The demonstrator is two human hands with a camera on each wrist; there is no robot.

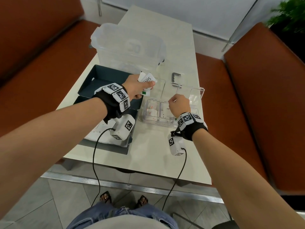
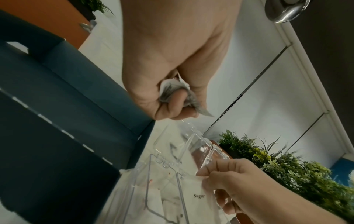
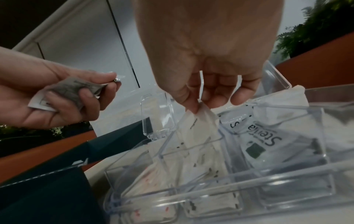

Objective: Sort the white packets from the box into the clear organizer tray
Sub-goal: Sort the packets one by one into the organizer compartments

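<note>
A pale table [image 1: 158,146] filled the centre of the head view, flanked by orange benches [image 1: 264,113]. A large clear bin [image 1: 128,47] stood at upper centre; below it, at left, lay the dark box [image 1: 105,80]. The tray [image 1: 165,125] sat at centre right, lids up, packets in its near cells. The left hand [image 1: 134,87] — fingers curled — gripped a bunch of packets [image 1: 146,80] above the box's right edge. The right hand [image 3: 206,75] pinched one packet [image 3: 201,119] by its corner over the tray's middle cell.

White packets [image 1: 146,83] above box [image 1: 105,80]; others in tray [image 1: 158,124].
</note>
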